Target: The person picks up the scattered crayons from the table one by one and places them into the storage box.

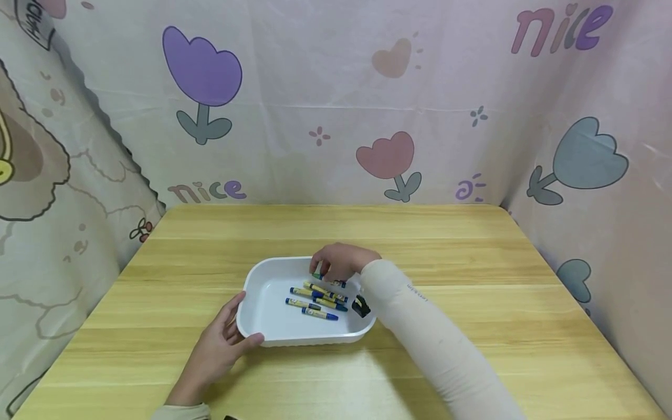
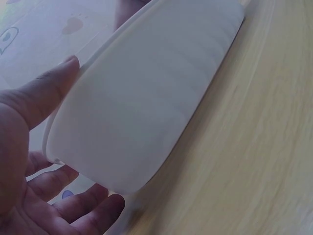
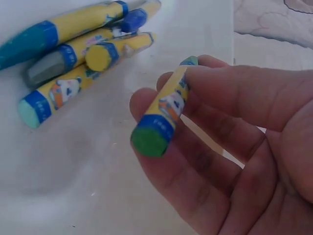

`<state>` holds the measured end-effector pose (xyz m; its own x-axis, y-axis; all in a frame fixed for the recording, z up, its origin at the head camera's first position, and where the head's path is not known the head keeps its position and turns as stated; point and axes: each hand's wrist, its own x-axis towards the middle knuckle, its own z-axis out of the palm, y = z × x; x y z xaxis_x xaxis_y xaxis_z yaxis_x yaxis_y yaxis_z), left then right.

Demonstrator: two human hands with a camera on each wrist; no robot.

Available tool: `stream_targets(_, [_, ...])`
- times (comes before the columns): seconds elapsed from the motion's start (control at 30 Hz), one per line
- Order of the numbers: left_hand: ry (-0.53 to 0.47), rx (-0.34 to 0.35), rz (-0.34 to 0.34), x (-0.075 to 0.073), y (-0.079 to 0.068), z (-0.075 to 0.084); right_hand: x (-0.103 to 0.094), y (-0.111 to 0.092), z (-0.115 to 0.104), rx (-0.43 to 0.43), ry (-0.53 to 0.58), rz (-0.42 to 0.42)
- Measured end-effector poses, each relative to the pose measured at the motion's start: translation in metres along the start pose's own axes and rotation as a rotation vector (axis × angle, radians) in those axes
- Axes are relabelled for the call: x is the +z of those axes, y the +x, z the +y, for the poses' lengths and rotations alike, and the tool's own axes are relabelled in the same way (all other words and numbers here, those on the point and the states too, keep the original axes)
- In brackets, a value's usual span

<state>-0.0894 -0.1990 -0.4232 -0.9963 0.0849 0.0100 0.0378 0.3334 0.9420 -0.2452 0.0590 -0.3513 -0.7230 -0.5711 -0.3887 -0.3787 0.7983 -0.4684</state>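
Note:
A white tray (image 1: 273, 321) stands on the table with several crayons (image 1: 319, 314) in yellow and blue wrappers lying in its middle and right part. My left hand (image 1: 220, 341) holds the tray's near left corner, thumb at the rim and fingers along the outer wall, also visible in the left wrist view. Over the tray's far right part, my right hand (image 1: 341, 262) pinches a green crayon (image 3: 168, 105) between thumb and fingers. In the right wrist view, a loose group of other crayons (image 3: 88, 22) lies beside that hand, among them teal, grey, yellow and blue ends.
A small black object (image 1: 360, 305), its kind unclear, sits inside the tray near the right wall, partly beside the sleeve. The wooden table (image 1: 446, 251) extends around the tray. Printed curtains (image 1: 294, 116) hang behind and at both sides. A dark item (image 1: 230, 417) shows at the bottom edge.

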Motion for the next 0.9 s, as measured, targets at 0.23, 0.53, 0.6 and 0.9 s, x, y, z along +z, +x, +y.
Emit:
stream_targets(0.23, [-0.027,0.001,0.000,-0.001,0.001,0.000,0.003,-0.001,-0.003,0.022,0.009,0.016])
stream_targets(0.53, [0.003,-0.009,0.001,-0.006,0.004,0.002,-0.003,-0.003,-0.002,-0.027,-0.022,0.036])
stream_targets(0.6, [0.028,0.014,0.004,-0.009,0.006,0.004,-0.008,-0.007,-0.001,-0.049,-0.001,0.049])
stream_targets(0.9, [0.269,0.062,0.062,-0.027,0.020,0.023,-0.029,-0.045,0.027,-0.109,0.017,0.400])
